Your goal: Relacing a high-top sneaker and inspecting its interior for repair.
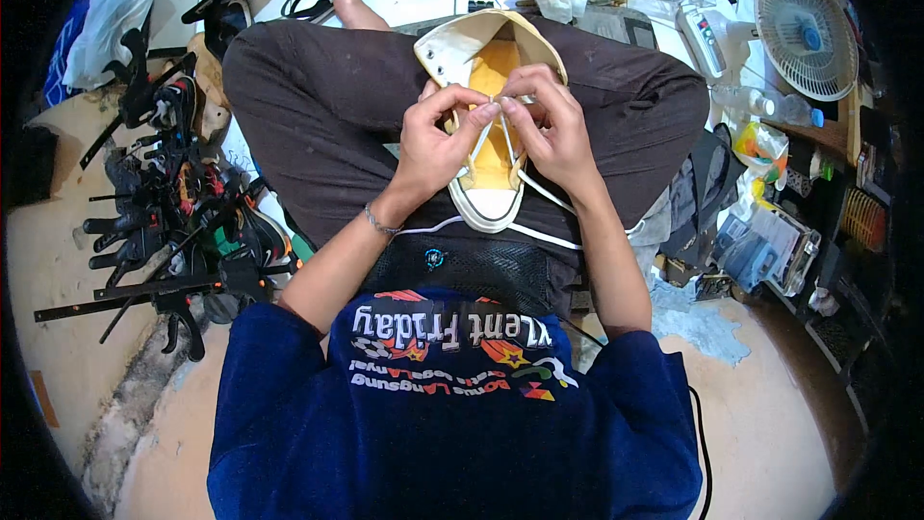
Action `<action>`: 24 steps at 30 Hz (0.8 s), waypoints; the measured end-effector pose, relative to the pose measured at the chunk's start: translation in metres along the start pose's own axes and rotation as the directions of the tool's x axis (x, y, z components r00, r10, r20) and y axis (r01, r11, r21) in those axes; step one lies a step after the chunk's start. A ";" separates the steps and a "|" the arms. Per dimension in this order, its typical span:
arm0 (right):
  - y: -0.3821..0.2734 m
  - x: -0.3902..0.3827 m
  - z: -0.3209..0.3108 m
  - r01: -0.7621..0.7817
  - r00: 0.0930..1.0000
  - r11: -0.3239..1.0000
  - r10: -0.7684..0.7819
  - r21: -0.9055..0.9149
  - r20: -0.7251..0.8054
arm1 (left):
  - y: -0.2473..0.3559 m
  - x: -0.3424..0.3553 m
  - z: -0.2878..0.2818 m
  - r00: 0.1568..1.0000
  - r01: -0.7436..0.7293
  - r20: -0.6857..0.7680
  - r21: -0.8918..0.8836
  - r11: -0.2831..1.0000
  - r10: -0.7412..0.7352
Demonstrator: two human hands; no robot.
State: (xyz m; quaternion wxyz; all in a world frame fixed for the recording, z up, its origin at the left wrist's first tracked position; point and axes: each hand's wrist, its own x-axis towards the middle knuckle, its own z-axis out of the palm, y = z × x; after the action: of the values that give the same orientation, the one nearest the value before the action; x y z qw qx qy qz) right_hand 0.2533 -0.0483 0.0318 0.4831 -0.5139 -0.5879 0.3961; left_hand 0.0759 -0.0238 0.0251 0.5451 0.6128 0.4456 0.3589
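Shoe (493, 173) points its toe toward the person's belly, its long axis running nearly straight away from the body, with the tall collar (448, 53) at the far end and the opening facing up. It lies between the bent knees, over the dark trousers (313, 106). Outside it is pale cream; inside it shows a warm yellow, brightest down the middle. The toe cap (488, 204) is white and rounded, edged by a white sole rim with a thin dark line. The collar flaps are spread apart, and small metal eyelets (435, 63) show on the left one. White lace (507, 138) rises in two strands from the lower part of the opening to the fingers, while other lengths trail loose on both sides of the toe. The left hand (438, 140) sits on the shoe's left side and the right hand (553, 130) on its right, both above the opening and beyond the toe cap. Each has thumb and forefinger pinched narrow on the lace, the two sets of fingertips almost meeting over the middle; the detail there is small, so I cannot tell which strand each one grips. A thin band (381, 221) circles the left wrist.
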 end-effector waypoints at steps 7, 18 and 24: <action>0.000 0.002 -0.003 -0.167 0.986 0.960 0.157 0.224 0.061 | 0.007 0.005 -0.005 0.998 -0.061 0.036 0.110 0.992 0.057; 0.007 0.001 -0.001 -0.090 0.995 0.981 0.080 0.171 0.062 | -0.001 0.006 -0.008 0.973 0.013 0.229 -0.017 1.000 -0.009; 0.006 -0.002 0.000 -0.084 0.996 0.978 0.086 0.192 0.001 | -0.002 0.004 -0.011 0.963 0.012 0.268 -0.008 1.000 -0.009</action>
State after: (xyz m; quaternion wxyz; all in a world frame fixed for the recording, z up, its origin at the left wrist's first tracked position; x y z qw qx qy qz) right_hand 0.2548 -0.0496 0.0252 0.5151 -0.4911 -0.5227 0.4693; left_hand 0.0670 -0.0168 0.0247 0.6053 0.6507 0.3693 0.2717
